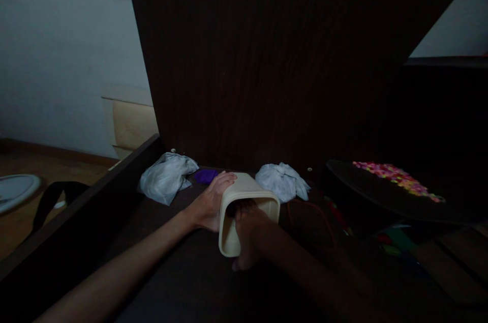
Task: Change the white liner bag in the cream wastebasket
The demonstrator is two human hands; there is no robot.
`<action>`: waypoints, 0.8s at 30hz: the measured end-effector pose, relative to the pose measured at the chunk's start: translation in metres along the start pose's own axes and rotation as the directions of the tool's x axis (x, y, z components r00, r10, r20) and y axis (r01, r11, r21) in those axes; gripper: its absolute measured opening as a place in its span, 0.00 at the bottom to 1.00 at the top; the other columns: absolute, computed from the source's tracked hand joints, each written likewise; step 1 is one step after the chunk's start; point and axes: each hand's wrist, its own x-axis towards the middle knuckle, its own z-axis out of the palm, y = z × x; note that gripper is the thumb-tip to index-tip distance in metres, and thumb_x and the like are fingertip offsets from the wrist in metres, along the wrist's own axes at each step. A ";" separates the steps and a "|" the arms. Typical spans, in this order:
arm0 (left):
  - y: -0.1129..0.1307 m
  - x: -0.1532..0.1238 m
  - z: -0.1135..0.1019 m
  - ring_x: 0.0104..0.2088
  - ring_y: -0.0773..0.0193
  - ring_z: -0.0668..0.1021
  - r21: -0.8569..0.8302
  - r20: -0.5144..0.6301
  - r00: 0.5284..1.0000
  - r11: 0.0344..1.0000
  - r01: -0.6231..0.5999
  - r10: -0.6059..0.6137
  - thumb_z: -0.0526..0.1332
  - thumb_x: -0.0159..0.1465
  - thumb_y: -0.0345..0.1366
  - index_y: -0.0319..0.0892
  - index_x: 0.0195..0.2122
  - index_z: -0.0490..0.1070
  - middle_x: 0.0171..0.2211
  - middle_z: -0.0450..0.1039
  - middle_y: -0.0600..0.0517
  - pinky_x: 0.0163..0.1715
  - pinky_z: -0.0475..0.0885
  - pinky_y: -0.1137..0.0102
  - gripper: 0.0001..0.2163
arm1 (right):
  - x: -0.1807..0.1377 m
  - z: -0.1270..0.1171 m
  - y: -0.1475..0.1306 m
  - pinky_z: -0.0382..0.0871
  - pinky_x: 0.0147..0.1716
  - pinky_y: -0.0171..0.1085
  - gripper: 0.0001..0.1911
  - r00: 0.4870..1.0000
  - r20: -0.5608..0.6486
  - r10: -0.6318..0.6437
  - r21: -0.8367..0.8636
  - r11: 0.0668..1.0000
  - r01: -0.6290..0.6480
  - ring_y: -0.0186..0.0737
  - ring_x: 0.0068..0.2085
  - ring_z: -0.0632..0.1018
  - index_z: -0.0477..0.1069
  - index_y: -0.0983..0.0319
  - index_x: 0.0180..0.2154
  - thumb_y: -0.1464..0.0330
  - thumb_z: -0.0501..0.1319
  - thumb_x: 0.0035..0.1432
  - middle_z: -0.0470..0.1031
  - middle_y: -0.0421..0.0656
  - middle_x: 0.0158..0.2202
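Two bare forearms come up from the near edge and meet at a cream container (246, 188), which lies on its side on the dark surface (183, 272) with its open mouth turned toward the camera. Left hand (209, 206) is on the outside of it: palm against the left wall, fingers spread narrowly and curled over the upper face, cupping and steadying the container. Right hand (247, 234) is at the mouth, fingers going inside the opening and wrist across the lower rim. It's very dark on that side, so I cannot tell whether those fingers pinch the wall or only rest in there.

Just beyond the left hand's fingertips sits a small purple thing (205, 175), and further out to that hand's left is a crumpled grey-white bag (165, 176). A second grey-white bag (281, 180) lies just past the container on the right-hand side, close to its far end. Out to the right of the right hand, an orange cord (316, 208) loops on the surface, and beyond that a dark board (381, 198) carries a scatter of bright pink and yellow pieces (396, 176). Straight ahead of both hands a tall dark wood panel (267, 58) stands upright.
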 end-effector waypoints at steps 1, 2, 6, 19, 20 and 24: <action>0.000 0.000 0.000 0.64 0.34 0.66 0.003 0.000 1.000 1.000 -0.002 0.002 0.70 0.55 0.48 0.41 0.72 0.40 0.61 0.61 0.32 0.62 0.60 0.33 0.51 | 0.000 -0.002 0.000 0.47 0.69 0.55 0.65 0.999 0.037 -0.006 -0.008 1.000 0.006 0.71 0.69 0.58 0.54 0.80 0.67 0.45 0.73 0.40 0.55 0.70 0.69; 0.001 0.000 -0.001 0.64 0.33 0.66 0.005 0.002 1.000 1.000 -0.001 0.001 0.70 0.54 0.48 0.41 0.72 0.40 0.61 0.61 0.32 0.62 0.60 0.33 0.51 | -0.001 -0.005 0.000 0.45 0.70 0.54 0.71 0.998 0.064 -0.021 -0.007 1.000 0.021 0.72 0.69 0.56 0.51 0.82 0.68 0.43 0.74 0.35 0.52 0.71 0.69; 0.002 0.000 -0.002 0.63 0.34 0.67 0.005 0.014 1.000 1.000 0.025 -0.025 0.71 0.54 0.50 0.44 0.72 0.40 0.61 0.61 0.33 0.62 0.60 0.34 0.52 | -0.003 -0.009 0.004 0.42 0.70 0.53 0.75 0.992 0.052 -0.119 0.061 0.991 0.116 0.71 0.71 0.51 0.48 0.78 0.70 0.41 0.73 0.32 0.44 0.67 0.72; 0.002 -0.003 -0.001 0.63 0.33 0.67 0.009 0.014 0.999 0.999 0.037 -0.037 0.70 0.53 0.53 0.46 0.72 0.39 0.62 0.61 0.33 0.63 0.59 0.33 0.53 | -0.014 -0.029 -0.006 0.55 0.67 0.52 0.64 0.972 -0.001 -0.233 0.143 0.962 0.231 0.68 0.68 0.60 0.54 0.79 0.67 0.47 0.73 0.41 0.54 0.69 0.69; 0.003 -0.003 -0.002 0.63 0.33 0.67 0.011 0.016 0.999 0.999 0.040 -0.040 0.71 0.53 0.53 0.46 0.72 0.39 0.62 0.61 0.33 0.63 0.59 0.33 0.54 | -0.014 -0.030 -0.008 0.56 0.66 0.52 0.60 0.968 -0.011 -0.249 0.139 0.959 0.248 0.68 0.67 0.62 0.58 0.79 0.66 0.47 0.73 0.42 0.58 0.69 0.68; 0.003 -0.003 -0.001 0.63 0.33 0.67 0.025 0.006 0.999 0.999 0.046 -0.046 0.72 0.52 0.52 0.45 0.72 0.39 0.62 0.61 0.33 0.62 0.60 0.33 0.54 | -0.014 -0.026 -0.011 0.59 0.64 0.53 0.50 0.958 -0.023 -0.285 0.138 0.949 0.285 0.68 0.64 0.68 0.68 0.79 0.59 0.50 0.73 0.45 0.67 0.69 0.62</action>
